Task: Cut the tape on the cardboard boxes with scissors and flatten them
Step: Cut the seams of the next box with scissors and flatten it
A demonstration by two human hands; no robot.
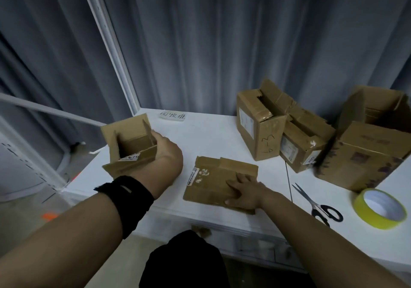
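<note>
While the right hand (246, 191) lies flat on a flattened cardboard box (213, 176) in the middle of a white desk (211, 136), its fingers (243, 180) straight and spread, the left hand (165, 152) holds the wall of a small open box (131, 145) just left of the flattened one. Its fingers are curled over that wall and mostly hidden. The small open box stands upright near the desk's left edge, and what shows of its inside is bare cardboard. Right of the flattened cardboard box lie black-handled scissors (318, 205) with blades parted, and right of them a yellow tape roll (380, 208). Behind and to the right stand three boxes in a touching row: a tall box with handwriting (260, 130), a lower labelled box (300, 145) and a large open box (369, 154). The large one shows only cardboard inside, and the torn tops of the other two are too dark to tell. Judging from this, the small open box could slide off the desk's edge. It could also crumple rather than fold if it is pressed while any tape holds. A quick reach for the scissors could meet the open blades.
</note>
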